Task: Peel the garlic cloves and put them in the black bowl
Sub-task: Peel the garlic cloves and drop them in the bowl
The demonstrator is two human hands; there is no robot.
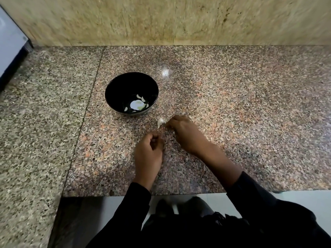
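Appliance: a pale grey box (9, 45) with a dark lower edge stands at the upper left of the frame, cut off by the border.
Worktop: speckled granite (232, 108) fills the middle of the frame, with a seam running down its left part and a bright glint of light just right of the bowl.
Wall: beige stone tiles (161, 20) run across the top of the frame.
Black bowl: the black bowl (131, 93) stands on the worktop left of centre, upright, with a few pale peeled cloves (141, 98) lying in its bottom around a white reflection.
Garlic clove: one whitish garlic clove (160, 122) lies on the worktop just below and right of the bowl, apart from it, at the fingertips of the right hand.
Left hand: the left hand (148, 154) rests at lower centre, its grip curled inward; whether it pinches anything I cannot tell.
Right hand: the right hand (184, 133) reaches in from the right, fingers bent, its tips touching the clove's right end; whether they pinch it cannot be told.
Sleeves: black sleeves (250, 197) cover both forearms at the bottom of the frame.
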